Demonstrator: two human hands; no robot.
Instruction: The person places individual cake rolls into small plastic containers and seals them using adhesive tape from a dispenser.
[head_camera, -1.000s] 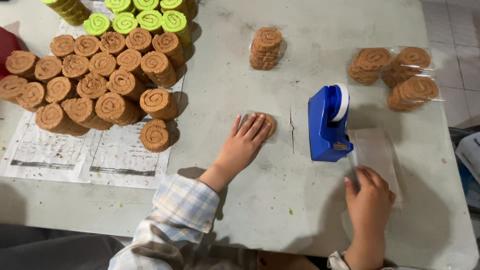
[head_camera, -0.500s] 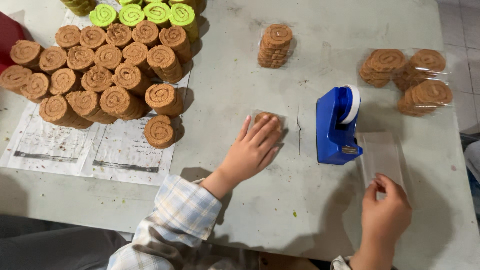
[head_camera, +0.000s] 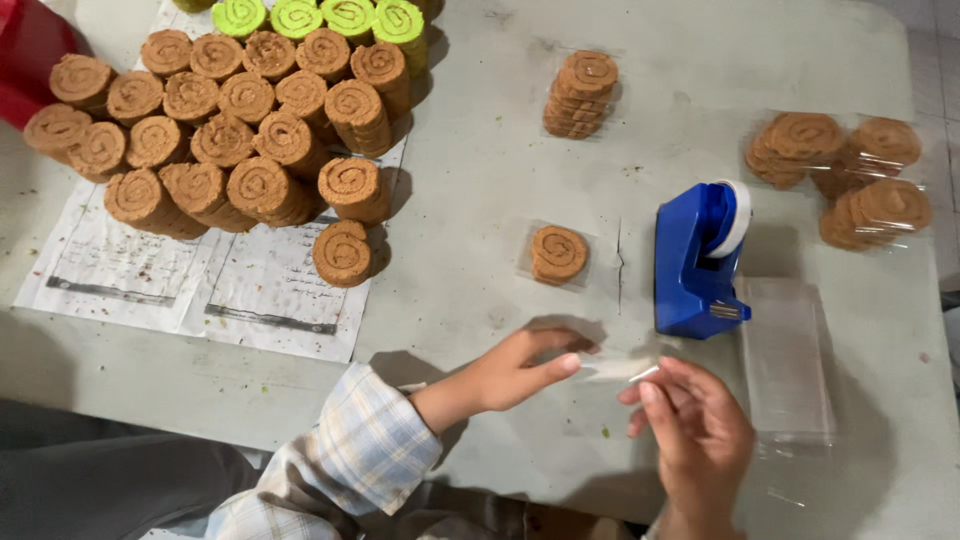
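— Near the front edge of the bench (head_camera: 480, 180), just below the blue tape dispenser (head_camera: 697, 262), both hands meet on a short strip of clear tape (head_camera: 612, 368). See it?

— Barely — it's thin and see-through. The left hand (head_camera: 520, 368) pinches one end between thumb and forefinger, its grip closed on the tape; the right hand (head_camera: 695, 425) holds the other end with its fingertips, the remaining fingers loosely curled.

— That's how I read it too. To do this well, I'd say keep the strip taut and off the bench, touch only the very ends, and don't let it fold back on itself.

— Which way does it lie?

— Its long axis runs roughly left to right between the two hands, tilted a little, the right end sitting slightly lower. Which face is sticky I cannot tell.

— And what's close by?

— A single brown spiral disc in a clear sleeve (head_camera: 557, 253) lies flat just above the left hand, apart from it. A flat pile of clear bags (head_camera: 785, 360) sits beside the right hand, under the dispenser's right side.

— The rest?

— Stacks of the same spiral discs (head_camera: 240, 150) stand on printed paper (head_camera: 200, 285) at upper left, with a row of green-topped stacks (head_camera: 320, 18) behind them. One wrapped stack (head_camera: 580, 95) stands alone at top centre — and three bagged stacks (head_camera: 850, 175) lie at far right, well apart from the hands.
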